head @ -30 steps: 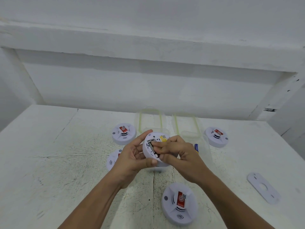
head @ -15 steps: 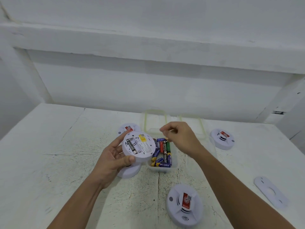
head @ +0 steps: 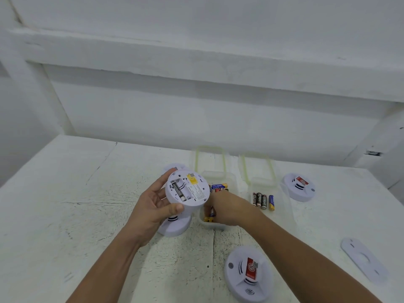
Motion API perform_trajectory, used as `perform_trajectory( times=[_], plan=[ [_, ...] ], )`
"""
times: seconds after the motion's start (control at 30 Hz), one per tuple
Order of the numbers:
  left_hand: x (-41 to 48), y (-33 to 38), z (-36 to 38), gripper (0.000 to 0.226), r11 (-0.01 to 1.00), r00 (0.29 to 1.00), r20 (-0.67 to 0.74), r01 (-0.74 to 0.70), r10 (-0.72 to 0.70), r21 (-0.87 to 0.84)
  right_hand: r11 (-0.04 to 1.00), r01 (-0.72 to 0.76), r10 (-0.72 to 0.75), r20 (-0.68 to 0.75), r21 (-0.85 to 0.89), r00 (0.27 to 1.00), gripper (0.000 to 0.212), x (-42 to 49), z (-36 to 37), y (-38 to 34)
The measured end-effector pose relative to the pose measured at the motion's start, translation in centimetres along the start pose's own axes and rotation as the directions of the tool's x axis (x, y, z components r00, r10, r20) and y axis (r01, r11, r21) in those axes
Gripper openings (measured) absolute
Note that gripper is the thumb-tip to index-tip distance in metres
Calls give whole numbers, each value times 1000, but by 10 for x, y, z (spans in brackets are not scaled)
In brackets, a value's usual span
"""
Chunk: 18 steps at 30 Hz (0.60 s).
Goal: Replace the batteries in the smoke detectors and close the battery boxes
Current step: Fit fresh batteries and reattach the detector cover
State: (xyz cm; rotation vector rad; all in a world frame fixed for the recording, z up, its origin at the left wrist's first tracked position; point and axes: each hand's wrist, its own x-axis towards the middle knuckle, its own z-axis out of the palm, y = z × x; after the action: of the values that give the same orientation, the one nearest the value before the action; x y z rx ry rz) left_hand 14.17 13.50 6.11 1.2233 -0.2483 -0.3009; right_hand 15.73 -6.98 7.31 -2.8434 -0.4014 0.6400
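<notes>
One empty slot (head: pixel 185 187) lies up-left of my right hand (head: pixel 227 212), grip unseen in box (head: pixel 210 225); left hand (head: pixel 153 207) holds detector (head: pixel 197 193).

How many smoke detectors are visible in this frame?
5: held detector in the left hand; lower detector under that hand; rear detector, partly hidden behind; far-right detector; near detector at the bottom.

Left hand (head: pixel 153 206) grips detector (head: pixel 188 189), batteries (head: pixel 262 200) nearby

Single view, head-worn, wide-angle. Looks forward and down from the near edge of the white table (head: pixel 65 215), close above it; the wall (head: pixel 218 117) beyond the table fills the upper half.
</notes>
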Motion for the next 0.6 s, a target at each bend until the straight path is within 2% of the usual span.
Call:
perform_trajectory(
  times=[0.13, 0.2, 0.27, 0.33, 0.4, 0.43, 0.5, 0.6],
  plan=[
    [0, 0, 2, 107, 999, 1000, 7, 4, -4, 36, 997, 23, -21, -43, 68, 999, 23, -6, -5, 5],
    [0, 0, 3, 109, 999, 1000, 15, 12, -13, 39, 969, 27, 17, -176, 245, 984, 22, -13, -16, 14],
    [-1, -2, 5, 109, 999, 1000, 22, 21, -21, 36, 847, 39, 167, -335, 531, 927, 18, -21, -28, 25],
    [-2, -4, 8, 108, 999, 999, 25, 30, -31, 40, 618, 140, 309, -403, 774, 862, 14, -29, -41, 29],
    [-2, -9, 13, 103, 998, 998, 41, 40, -42, 44, 393, 268, 341, -409, 880, 846, 12, -37, -50, 25],
    [-2, -11, 15, 99, 998, 998, 47, 43, -45, 48, 317, 308, 324, -408, 897, 854, 11, -41, -52, 20],
    [-1, -13, 22, 93, 997, 997, 59, 47, -51, 66, 275, 338, 281, -412, 900, 867, 11, -44, -50, 11],
    [0, -14, 29, 89, 997, 995, 89, 48, -54, 68, 314, 365, 223, -442, 876, 869, 12, -45, -41, 0]
  ],
)
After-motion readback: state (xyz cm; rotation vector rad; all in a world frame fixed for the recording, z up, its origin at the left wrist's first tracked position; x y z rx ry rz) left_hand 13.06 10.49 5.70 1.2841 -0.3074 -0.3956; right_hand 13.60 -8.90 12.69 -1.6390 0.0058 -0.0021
